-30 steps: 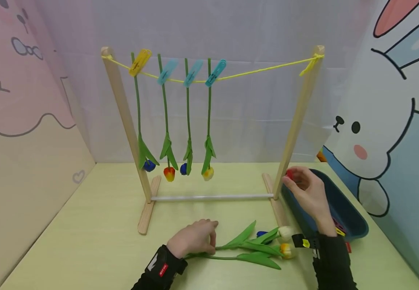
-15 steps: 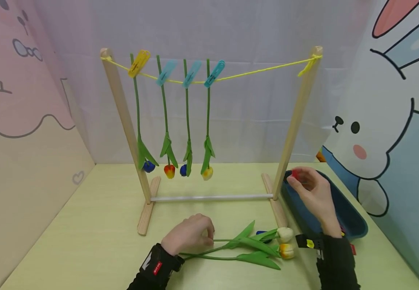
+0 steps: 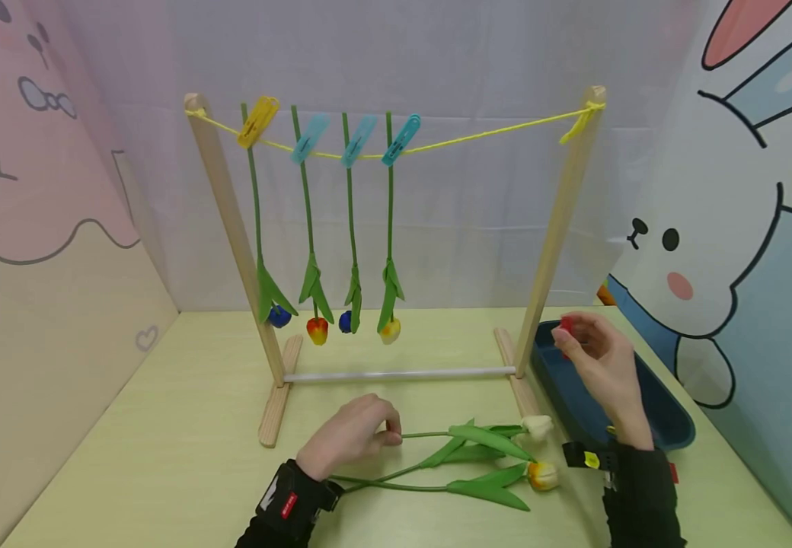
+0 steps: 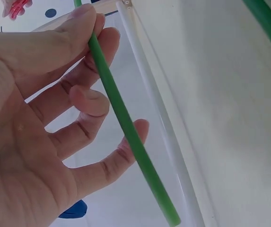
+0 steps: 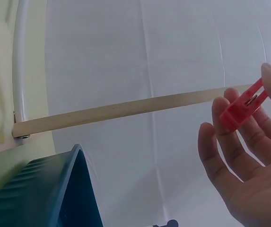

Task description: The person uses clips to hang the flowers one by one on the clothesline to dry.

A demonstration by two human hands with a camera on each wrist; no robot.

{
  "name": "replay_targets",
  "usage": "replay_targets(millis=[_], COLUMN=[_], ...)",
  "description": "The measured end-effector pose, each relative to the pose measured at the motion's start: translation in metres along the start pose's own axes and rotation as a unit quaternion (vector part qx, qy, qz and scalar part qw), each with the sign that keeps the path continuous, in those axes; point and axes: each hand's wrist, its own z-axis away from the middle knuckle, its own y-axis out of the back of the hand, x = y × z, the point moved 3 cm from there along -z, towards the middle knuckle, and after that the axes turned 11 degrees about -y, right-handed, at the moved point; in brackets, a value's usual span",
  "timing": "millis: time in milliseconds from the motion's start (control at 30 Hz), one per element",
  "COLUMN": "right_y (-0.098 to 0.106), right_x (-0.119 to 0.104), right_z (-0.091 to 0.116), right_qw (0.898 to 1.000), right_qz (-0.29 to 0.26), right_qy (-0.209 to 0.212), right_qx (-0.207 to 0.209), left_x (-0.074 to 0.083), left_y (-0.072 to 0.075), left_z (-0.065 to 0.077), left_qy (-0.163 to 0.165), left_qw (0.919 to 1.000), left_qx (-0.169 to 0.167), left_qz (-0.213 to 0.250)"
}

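Backdrop (image 3: 478, 68), pale and printed with cartoon figures at both sides, rises behind a light yellow-green tabletop (image 3: 129, 426). On that stands a wooden rack (image 3: 559, 228), its posts leaning apart toward the top, a white rod (image 3: 399, 375) joining them low down and a yellow cord (image 3: 492, 132) sagging between their upper ends. Just beside the rack's right foot sits a dark blue tray (image 3: 669, 403). Four tulips (image 3: 311, 283) hang head down toward the cord's left end; left to right come a blue head (image 3: 279, 317), a red-orange head (image 3: 317, 331), another blue head (image 3: 345, 322) and a pale yellow head (image 3: 391, 330). In front of the rack, a white tulip (image 3: 538, 428) reaches rightward from the left hand, near a yellow tulip (image 3: 543, 476) lying on the tabletop, with overlapping leaves between. The left hand (image 3: 358, 432) pinches the white tulip's stem between thumb and forefinger, its other fingers loosely bent. Over the tray, the right hand (image 3: 605, 365) holds a red clip (image 5: 243, 106) between thumb and fingers, the remaining fingers gently curved. Up on the cord, a yellow clip (image 3: 257, 122) fixes the leftmost stem, and three blue clips (image 3: 359, 141) fix the others, one apiece.
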Motion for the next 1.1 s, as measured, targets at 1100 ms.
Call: replay_targets(millis=[1100], right_y=[0.021], right_x=[0.003], right_z=[-0.001], right_qw=[0.996], right_qz=[-0.057], right_qy=[-0.044], right_qx=[0.043], left_x=[0.007], left_y=[0.022], left_z=[0.007], left_qy=[0.059], left_qw=[0.9475], left_qx=[0.255], left_qz=[-0.183])
